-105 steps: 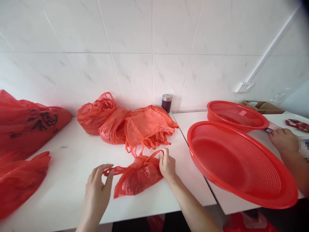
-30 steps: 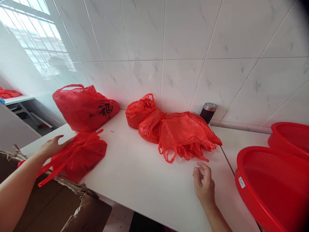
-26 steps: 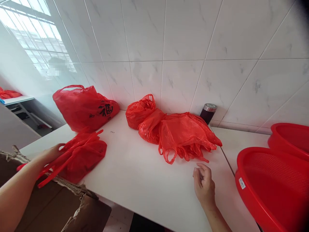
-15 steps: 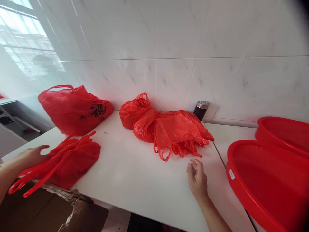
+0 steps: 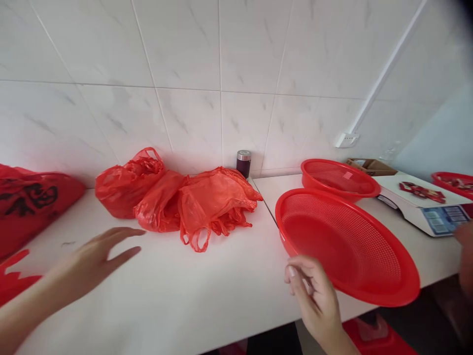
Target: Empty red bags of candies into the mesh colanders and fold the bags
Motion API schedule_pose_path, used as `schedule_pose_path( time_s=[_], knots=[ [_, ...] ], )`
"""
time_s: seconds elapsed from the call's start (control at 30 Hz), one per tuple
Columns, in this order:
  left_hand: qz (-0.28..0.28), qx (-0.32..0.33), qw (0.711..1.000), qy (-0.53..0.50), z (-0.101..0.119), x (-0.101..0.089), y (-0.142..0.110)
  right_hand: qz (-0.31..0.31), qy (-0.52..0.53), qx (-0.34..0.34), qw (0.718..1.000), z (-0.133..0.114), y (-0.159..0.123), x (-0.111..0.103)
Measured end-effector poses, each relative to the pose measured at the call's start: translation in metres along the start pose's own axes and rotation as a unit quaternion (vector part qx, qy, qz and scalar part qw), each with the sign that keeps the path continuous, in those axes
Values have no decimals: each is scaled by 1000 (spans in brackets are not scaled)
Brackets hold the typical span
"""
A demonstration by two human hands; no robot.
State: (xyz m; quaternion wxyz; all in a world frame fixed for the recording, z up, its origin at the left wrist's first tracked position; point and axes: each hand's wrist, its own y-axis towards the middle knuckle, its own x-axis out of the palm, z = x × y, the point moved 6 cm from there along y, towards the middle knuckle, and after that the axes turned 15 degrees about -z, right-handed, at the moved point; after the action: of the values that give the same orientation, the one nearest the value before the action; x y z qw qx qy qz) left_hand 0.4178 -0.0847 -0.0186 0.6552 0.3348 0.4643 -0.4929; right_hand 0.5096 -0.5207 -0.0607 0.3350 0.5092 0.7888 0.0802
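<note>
My left hand (image 5: 96,256) hovers over the white table with thumb and fingers apart, holding nothing. Just beyond its fingertips lie crumpled red plastic bags: a bulging bag (image 5: 127,185) at the left and a flatter pile of bags (image 5: 212,195) with loose handles at the right. My right hand (image 5: 316,298) is loosely curled, thumb near the fingertips, and nothing shows in it. It is in front of the left rim of a large red perforated basket (image 5: 332,241); whether it touches the rim I cannot tell.
A red bag with black lettering (image 5: 33,202) is cut off at the left edge. Against the wall stands a dark flask (image 5: 243,165). Rightward are a second red basket (image 5: 338,178), a scale (image 5: 424,209) bearing small red packets, a cardboard box (image 5: 371,166) and another person's blurred hand (image 5: 465,246).
The view has swung right, bringing the scale and both baskets further in. My left hand has left the red bag at the left and moved right. The right hand is now by the basket.
</note>
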Motion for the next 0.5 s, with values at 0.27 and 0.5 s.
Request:
schedule_pose_path(
  time_s=[0.27,0.5],
  knots=[
    [-8,102,985,135,127,88,68,-8,-53,37,998,-3,-33,-12],
    [-3,78,991,112,132,117,118,313,-207,177,910,43,-77,-179]
  ],
)
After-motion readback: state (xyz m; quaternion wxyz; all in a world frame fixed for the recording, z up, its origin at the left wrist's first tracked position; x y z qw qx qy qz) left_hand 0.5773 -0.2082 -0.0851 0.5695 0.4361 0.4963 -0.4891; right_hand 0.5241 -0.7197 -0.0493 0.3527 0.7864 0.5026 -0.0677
